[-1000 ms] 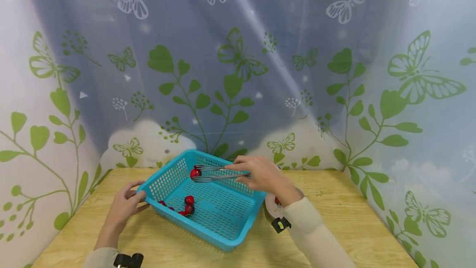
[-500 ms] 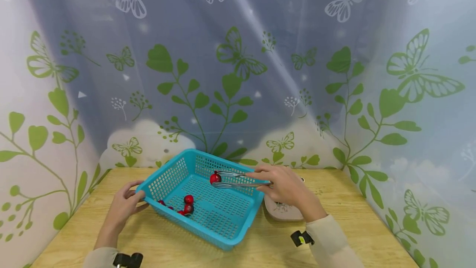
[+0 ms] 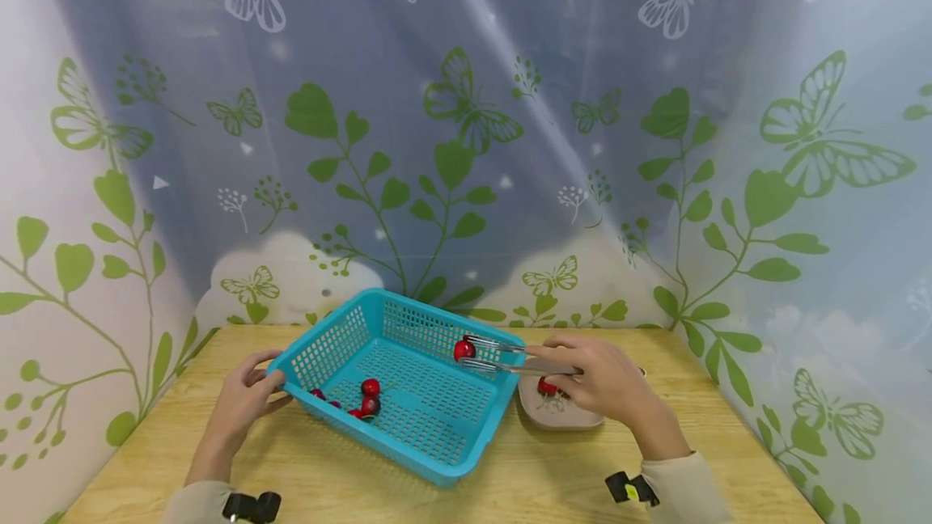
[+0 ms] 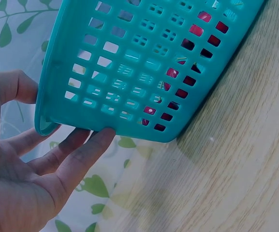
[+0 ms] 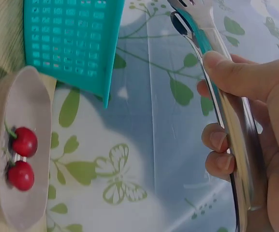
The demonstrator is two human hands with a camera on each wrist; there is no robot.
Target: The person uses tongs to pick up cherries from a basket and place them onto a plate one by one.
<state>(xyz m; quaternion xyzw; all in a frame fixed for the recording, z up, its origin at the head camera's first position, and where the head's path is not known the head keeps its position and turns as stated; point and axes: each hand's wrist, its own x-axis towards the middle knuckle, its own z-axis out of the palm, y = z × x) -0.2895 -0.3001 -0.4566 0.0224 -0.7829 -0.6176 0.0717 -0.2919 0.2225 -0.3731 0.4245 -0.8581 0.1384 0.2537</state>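
Note:
My left hand (image 3: 243, 403) holds the left corner of a blue plastic basket (image 3: 446, 471), thumb at the rim and fingertips against the outer wall in the left wrist view. Metal tongs (image 5: 236, 125) lie in the grip of my right hand (image 3: 607, 378). Between their tips is a red cherry (image 3: 464, 351), held above the right part of the basket. Several other cherries (image 3: 370, 388) lie inside by the near left wall. Beside the basket stands a small beige dish (image 3: 559, 424), where the right wrist view shows two cherries, an upper one (image 5: 24, 141) and a lower one (image 5: 21, 175).
Everything stands on a wood-grain table (image 3: 699, 459). A curtain (image 3: 466, 209) printed with leaves and butterflies rises behind the table and along both sides. The basket's right end sits close to the dish.
My right hand has moved rightward with the tongs, carrying the cherry from the basket's far left part toward its right wall and uncovering the dish. My left hand has stayed at the corner.

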